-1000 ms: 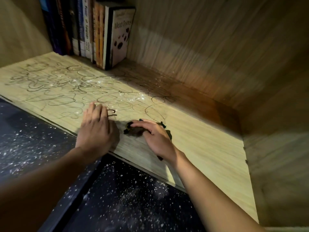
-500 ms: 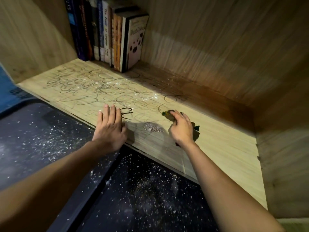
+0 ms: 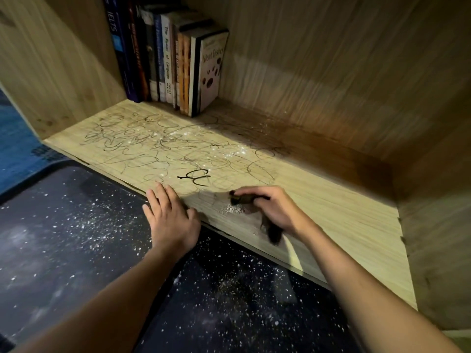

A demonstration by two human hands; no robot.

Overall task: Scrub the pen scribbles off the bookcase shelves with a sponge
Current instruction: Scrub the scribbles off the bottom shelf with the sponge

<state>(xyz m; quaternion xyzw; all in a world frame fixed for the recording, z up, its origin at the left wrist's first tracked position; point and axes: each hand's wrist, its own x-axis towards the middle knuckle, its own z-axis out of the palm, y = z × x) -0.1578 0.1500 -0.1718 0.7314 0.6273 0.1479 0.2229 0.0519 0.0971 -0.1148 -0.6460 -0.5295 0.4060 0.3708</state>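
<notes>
Right hand grips sponge near shelf edge.

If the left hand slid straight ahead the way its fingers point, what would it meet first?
Probably the bold dark pen squiggle, just beyond the left hand flat at the shelf edge; fainter scribbles lie farther on, then the books.

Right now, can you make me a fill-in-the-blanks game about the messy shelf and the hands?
1. The right hand grips a dark ____ on the shelf.
2. The left hand rests ____ on the shelf's front edge.
3. The books stand at the shelf's back ____ corner.
4. The pen scribbles lie between the hands and the ____.

Missing words: sponge; flat; left; books
</notes>
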